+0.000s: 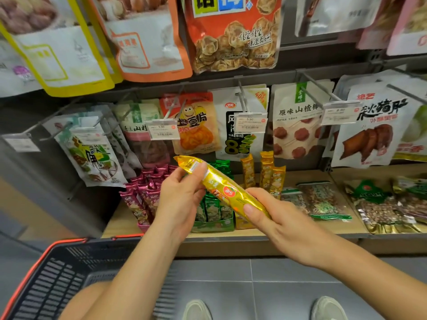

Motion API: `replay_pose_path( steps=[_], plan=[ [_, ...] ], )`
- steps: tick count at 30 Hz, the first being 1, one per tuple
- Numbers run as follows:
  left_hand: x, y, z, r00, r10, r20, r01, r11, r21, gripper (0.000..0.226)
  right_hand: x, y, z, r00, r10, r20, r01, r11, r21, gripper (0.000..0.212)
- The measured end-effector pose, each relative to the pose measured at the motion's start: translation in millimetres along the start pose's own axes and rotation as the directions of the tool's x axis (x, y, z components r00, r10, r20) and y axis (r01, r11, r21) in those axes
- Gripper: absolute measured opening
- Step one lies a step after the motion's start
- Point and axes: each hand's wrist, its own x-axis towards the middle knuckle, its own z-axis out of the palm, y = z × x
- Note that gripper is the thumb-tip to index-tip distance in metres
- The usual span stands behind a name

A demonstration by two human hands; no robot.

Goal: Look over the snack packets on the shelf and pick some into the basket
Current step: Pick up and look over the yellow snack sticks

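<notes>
Yellow snack packet [221, 188] slants before the shelf [117, 224], long axis running upper-left to lower-right; left hand [182, 199] grip pinches its upper end, right hand [275, 218] grip pinches the lower.

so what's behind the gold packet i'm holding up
Green packets standing in a display box on the shelf, with yellow packets upright to their right. The gold packet, left hand and right hand cover much of that row.
</notes>
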Motion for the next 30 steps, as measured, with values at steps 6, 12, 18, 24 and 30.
replay_pose_path(
  steps=[6,12,18,24,30],
  plan=[
    [-7.7,-15.7,10.1,0.983,-0.144,0.114,0.129,0.983,0.129,0.026,2.9,-4.6,8.4,0.999,0.008,-0.043,-0.006,0.999,0.037,0.046],
    [-14.0,-18.4,13.6,0.975,-0.103,0.198,0.036,0.949,0.314,0.018,8.2,-5.0,1.9,0.997,0.063,0.047,-0.069,0.987,0.147,0.066],
    [-28.6,-26.6,30.0,0.911,-0.083,0.405,-0.185,0.795,0.578,0.023,21.9,-15.1,-12.0,0.975,0.059,-0.215,0.033,0.915,0.401,0.03],
    [-30.9,-40.4,35.2,0.901,-0.161,0.404,-0.102,0.825,0.555,0.03,19.2,-9.6,-35.0,0.869,0.244,-0.43,0.153,0.693,0.704,0.031],
    [-36.3,-48.6,32.7,0.808,-0.333,0.485,-0.051,0.782,0.621,0.033,14.2,0.8,-55.7,0.803,0.35,-0.482,0.199,0.605,0.771,0.022]
  ],
)
